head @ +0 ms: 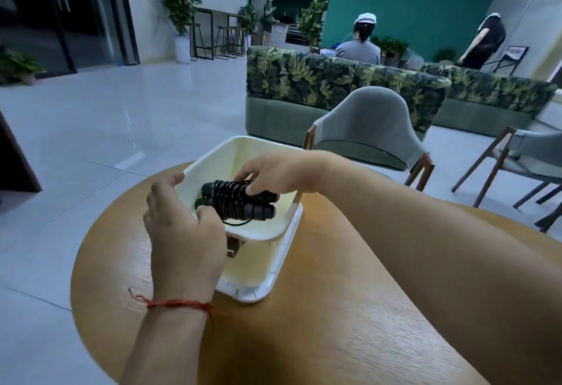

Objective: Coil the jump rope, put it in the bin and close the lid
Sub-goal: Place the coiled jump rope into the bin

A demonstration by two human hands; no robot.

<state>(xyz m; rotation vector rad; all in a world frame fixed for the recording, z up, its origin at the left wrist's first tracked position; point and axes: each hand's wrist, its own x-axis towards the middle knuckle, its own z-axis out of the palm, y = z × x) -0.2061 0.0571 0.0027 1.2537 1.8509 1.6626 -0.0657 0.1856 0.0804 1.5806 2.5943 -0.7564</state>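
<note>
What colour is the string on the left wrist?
Red, a thin string bracelet tied around the left wrist; clear in the head view.

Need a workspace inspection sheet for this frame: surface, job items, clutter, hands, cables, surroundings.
Surface: round wooden table, bare wood around the bin.
Job's things: coiled black jump rope inside the open white bin; lid open, lying flat toward the camera.
Clutter: nothing seen.
Grippers: right hand grips the rope bundle; left hand at the bin's near-left rim, fingertips by the rope.
Cables: nothing seen besides the rope.
Surroundings: grey chair, leaf-print sofa, people beyond.
</note>
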